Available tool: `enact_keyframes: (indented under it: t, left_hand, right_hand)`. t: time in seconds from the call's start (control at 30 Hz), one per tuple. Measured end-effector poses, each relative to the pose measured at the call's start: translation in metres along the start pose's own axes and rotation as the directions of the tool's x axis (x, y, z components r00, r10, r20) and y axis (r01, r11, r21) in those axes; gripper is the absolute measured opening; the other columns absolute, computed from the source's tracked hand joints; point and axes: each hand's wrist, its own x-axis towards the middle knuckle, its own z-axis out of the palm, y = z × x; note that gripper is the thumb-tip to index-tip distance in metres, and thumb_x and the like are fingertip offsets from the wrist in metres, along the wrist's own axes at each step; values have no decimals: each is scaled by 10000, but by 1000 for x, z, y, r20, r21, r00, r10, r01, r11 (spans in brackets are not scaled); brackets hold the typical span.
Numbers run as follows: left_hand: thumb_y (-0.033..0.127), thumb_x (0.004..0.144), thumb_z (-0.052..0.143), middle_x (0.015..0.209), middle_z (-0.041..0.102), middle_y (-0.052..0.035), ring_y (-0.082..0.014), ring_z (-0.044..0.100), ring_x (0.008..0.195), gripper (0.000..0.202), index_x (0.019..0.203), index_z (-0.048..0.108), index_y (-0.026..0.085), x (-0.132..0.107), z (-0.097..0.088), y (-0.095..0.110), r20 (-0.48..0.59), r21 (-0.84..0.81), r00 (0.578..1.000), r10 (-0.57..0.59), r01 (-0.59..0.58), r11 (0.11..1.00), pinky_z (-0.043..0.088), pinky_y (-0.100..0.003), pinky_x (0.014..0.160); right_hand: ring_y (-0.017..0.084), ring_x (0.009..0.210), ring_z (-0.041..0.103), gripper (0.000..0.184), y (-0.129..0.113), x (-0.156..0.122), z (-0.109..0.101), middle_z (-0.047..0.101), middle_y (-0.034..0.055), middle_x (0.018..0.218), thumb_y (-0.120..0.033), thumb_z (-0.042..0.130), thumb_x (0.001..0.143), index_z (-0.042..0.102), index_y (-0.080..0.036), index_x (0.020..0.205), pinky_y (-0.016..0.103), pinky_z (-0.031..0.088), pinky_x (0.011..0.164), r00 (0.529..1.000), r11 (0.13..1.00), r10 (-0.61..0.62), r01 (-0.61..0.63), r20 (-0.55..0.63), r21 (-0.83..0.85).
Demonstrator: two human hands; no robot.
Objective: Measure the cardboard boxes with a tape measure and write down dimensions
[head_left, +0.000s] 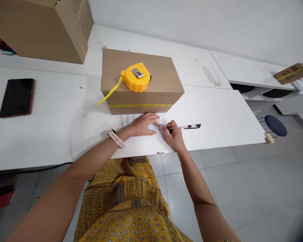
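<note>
My right hand (pixel 173 135) is closed round a pen (pixel 185 126) whose tip touches a printed sheet of paper (pixel 127 119) on the white table (pixel 53 127). My left hand (pixel 143 124) lies flat on that sheet with fingers stretched out, a pink watch on its wrist. Just behind the sheet stands a brown cardboard box (pixel 141 79) sealed with yellow tape. A yellow tape measure (pixel 136 78) rests on top of the box, its strap hanging over the left front edge.
A black phone (pixel 17 97) lies at the table's left. A large cardboard box (pixel 42 28) stands at the back left. To the right are another desk with a small box (pixel 290 73) and a blue stool (pixel 275 125) on the grey tiled floor.
</note>
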Motion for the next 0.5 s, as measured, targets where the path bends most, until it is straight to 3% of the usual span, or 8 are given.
enact_keyframes:
  t: [0.5]
  left_hand:
    - [169, 768, 718, 1502, 576, -79, -267, 436, 1463, 328, 1092, 729, 221, 0, 0, 1, -4, -5, 1000, -2, 2, 1000, 363, -454, 1225]
  right_hand:
    - [114, 557, 375, 233, 1, 0, 0, 405, -73, 575, -350, 603, 865, 436, -243, 744, 264, 289, 549, 1000, 1000, 15, -15, -21, -7]
